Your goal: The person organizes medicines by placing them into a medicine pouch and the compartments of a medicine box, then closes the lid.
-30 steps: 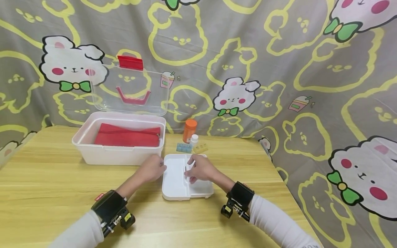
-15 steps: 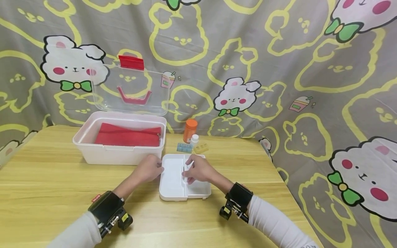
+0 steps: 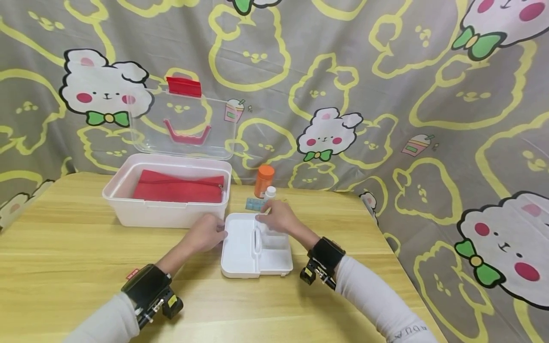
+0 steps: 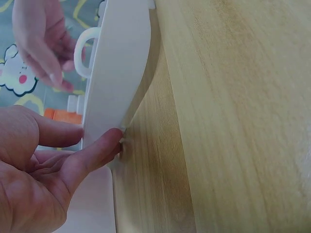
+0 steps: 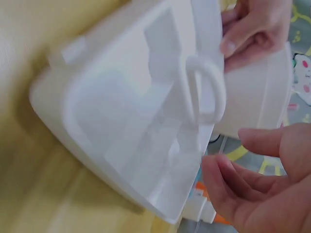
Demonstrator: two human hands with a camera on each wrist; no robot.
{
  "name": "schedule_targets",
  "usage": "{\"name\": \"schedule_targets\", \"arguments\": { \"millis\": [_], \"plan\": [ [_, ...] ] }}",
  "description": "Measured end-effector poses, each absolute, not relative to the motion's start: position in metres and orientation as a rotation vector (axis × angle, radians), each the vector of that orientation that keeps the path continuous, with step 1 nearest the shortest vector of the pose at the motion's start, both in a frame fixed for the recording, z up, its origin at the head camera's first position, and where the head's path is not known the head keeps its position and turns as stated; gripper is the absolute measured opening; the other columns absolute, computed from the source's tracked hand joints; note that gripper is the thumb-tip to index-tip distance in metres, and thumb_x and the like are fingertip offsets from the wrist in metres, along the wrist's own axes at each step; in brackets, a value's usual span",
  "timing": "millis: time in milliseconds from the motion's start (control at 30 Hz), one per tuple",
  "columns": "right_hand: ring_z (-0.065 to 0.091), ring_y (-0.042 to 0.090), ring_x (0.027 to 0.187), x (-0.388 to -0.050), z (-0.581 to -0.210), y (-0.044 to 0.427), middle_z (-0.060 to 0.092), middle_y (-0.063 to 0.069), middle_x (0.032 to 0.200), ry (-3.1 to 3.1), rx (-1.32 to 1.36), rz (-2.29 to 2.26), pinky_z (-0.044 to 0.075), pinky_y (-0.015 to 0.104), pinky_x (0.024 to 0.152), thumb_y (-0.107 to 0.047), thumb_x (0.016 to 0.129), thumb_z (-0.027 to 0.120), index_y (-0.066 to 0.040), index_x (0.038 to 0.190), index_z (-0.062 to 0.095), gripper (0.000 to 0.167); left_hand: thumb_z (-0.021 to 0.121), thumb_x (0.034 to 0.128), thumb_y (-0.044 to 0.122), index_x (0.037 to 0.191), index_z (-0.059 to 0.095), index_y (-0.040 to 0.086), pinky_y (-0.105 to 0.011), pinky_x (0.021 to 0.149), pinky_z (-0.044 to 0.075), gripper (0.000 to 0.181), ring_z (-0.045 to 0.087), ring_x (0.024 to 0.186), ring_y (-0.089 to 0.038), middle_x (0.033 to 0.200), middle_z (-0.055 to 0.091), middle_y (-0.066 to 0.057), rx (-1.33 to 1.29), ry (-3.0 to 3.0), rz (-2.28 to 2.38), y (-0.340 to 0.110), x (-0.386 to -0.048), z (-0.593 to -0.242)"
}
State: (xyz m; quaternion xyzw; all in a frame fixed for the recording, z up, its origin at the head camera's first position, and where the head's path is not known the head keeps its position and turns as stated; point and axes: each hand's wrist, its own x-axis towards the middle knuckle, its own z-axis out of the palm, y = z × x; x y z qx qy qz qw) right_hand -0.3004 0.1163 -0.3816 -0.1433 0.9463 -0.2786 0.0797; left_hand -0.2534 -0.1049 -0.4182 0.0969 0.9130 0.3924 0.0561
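A white divided tray [image 3: 240, 257] with a loop handle [image 3: 257, 240] at its middle lies on the table. My left hand [image 3: 207, 233] pinches its left edge; in the left wrist view the thumb and a finger [image 4: 104, 145] take the rim between them. Above the tray's back edge is my right hand [image 3: 279, 216], clear of the handle. The right wrist view shows that hand [image 5: 272, 184] with its thumb and loosely bent fingers apart and nothing between them. Just beyond it are a small white bottle [image 3: 269, 191] and a blue pill organizer [image 3: 254, 204].
A white storage box [image 3: 163, 214] stands at the back left, its clear lid [image 3: 146, 128] raised, a red pouch [image 3: 182, 190] inside. An orange bottle [image 3: 264, 181] stands behind the small white one. A patterned curtain [image 3: 386, 95] hangs behind the table.
My right hand has let go of the tray's handle and moved back toward the small bottles, covering the yellow pill organizer. The tray shifted slightly left earlier, with my left hand still at its edge.
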Motion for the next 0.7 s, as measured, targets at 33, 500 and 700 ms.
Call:
{"name": "schedule_targets", "arguments": {
  "millis": [33, 500, 700],
  "plan": [
    [0.071, 0.024, 0.078, -0.305, -0.382, 0.116, 0.074, 0.013, 0.093, 2.888, -0.441, -0.815, 0.053, 0.03, 0.066, -0.024, 0.094, 0.07, -0.001, 0.113, 0.069, 0.03, 0.064, 0.0918, 0.001, 0.078, 0.07, -0.002, -0.025, 0.056, 0.043, 0.015, 0.055, 0.059, -0.015, 0.064, 0.055, -0.004, 0.293, 2.77, 1.191, -0.105, -0.253, -0.418],
    [0.069, 0.033, 0.087, -0.343, -0.4, 0.097, 0.073, 0.016, 0.091, 3.22, -0.523, -0.701, 0.055, 0.041, 0.075, -0.002, 0.081, 0.066, 0.001, 0.087, 0.071, 0.008, 0.066, 0.0923, 0.003, 0.081, 0.072, -0.002, -0.026, 0.055, 0.042, 0.013, 0.054, 0.06, -0.017, 0.067, 0.056, -0.006, 0.273, 2.769, 1.16, -0.103, -0.257, -0.421],
    [0.063, 0.03, 0.078, -0.347, -0.406, 0.088, 0.066, 0.014, 0.078, 3.199, -0.449, -0.648, 0.05, 0.038, 0.067, 0.003, 0.077, 0.063, -0.001, 0.073, 0.063, 0.006, 0.066, 0.0921, 0.003, 0.08, 0.071, -0.001, -0.026, 0.056, 0.042, 0.014, 0.053, 0.061, -0.018, 0.067, 0.054, -0.006, 0.28, 2.777, 1.156, -0.104, -0.256, -0.421]
  ]
}}
